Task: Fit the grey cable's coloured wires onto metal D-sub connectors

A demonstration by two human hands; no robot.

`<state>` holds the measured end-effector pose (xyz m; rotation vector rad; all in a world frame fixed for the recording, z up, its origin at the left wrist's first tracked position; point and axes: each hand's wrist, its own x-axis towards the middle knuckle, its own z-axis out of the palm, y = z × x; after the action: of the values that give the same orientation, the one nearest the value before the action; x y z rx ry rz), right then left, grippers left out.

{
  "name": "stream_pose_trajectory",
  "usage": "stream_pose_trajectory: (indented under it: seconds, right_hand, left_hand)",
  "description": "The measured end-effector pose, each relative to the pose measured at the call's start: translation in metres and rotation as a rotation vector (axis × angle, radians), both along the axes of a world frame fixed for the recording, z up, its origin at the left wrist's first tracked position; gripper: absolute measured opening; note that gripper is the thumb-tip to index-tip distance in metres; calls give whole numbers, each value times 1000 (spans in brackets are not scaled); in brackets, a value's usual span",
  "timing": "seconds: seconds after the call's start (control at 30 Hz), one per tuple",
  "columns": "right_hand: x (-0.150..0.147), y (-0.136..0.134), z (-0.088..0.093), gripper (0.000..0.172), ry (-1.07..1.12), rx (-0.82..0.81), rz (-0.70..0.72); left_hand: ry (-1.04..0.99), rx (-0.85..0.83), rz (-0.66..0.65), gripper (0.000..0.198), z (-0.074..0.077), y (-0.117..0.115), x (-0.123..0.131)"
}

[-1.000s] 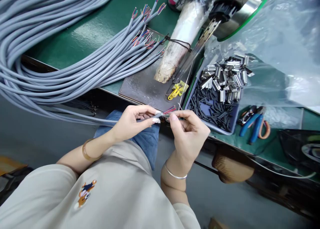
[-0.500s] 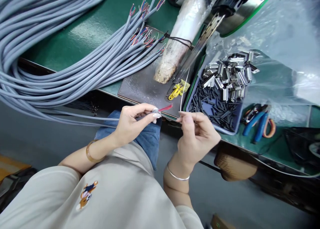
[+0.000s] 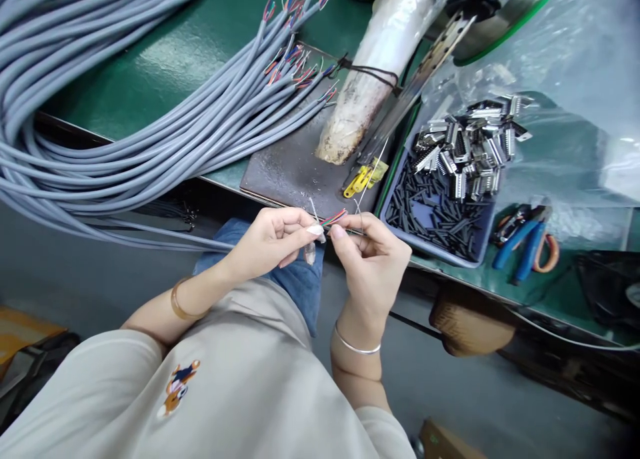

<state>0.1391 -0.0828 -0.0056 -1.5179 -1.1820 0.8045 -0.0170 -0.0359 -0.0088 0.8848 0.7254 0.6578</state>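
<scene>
My left hand [image 3: 275,242] is closed around a grey cable [image 3: 213,243], whose end sticks out between thumb and forefinger. From that end fan red, green and other thin coloured wires [image 3: 334,217]. A crumpled whitish wrap [image 3: 310,252] hangs below the left fingertips, and a thin pale strand [image 3: 313,209] rises above them. My right hand [image 3: 373,255] pinches at the coloured wires, its thumb and forefinger close to the left fingertips. A thin white line [image 3: 373,175] runs from the metal stand [image 3: 420,72] down to the right fingers.
Many grey cables [image 3: 200,135] with stripped ends lie on the left of the green bench. A blue tray [image 3: 387,209] holds black tubes [image 3: 430,212] and metal connector shells [image 3: 467,142]. Blue-handled pliers [image 3: 525,245], a yellow clip [image 3: 359,181] and a plastic-wrapped tube [image 3: 365,79] are nearby.
My right hand has moved left from the white line to the coloured wires. These are now spread into several colours, and the whitish wrap hangs lower beneath the left fingers.
</scene>
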Motion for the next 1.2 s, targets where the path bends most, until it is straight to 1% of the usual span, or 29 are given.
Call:
stream_pose_trajectory:
  seconds: [0.1, 0.23, 0.33, 0.43, 0.57, 0.7, 0.93, 1.03, 1.2]
  right_hand:
    - [0, 1, 0, 10, -2, -16, -12]
    - [1, 0, -1, 10, 12, -55, -9]
    - [0, -1, -1, 9, -8, -28, -17]
    - [0, -2, -1, 8, -8, 7, -49]
    - [2, -2, -2, 9, 57, -26, -55]
    - [5, -1, -2, 12, 76, -49, -40]
    - [7, 0, 0, 15, 87, -51, -12]
    - [5, -1, 1, 14, 73, -52, 0]
    - [2, -1, -1, 12, 92, -37, 6]
  left_hand:
    - [33, 20, 20, 40, 1, -1, 2]
    - [19, 40, 50, 41, 1, -2, 3]
    - [30, 49, 72, 40, 1, -2, 3]
    - [43, 55, 62, 38, 0, -2, 3]
    - [58, 48, 34, 37, -2, -3, 2]
    - [78, 62, 16, 37, -4, -4, 2]
    - [82, 74, 18, 38, -3, -4, 3]
    - [65, 72, 33, 38, -1, -5, 4]
    - [24, 75, 56, 45, 0, -4, 1]
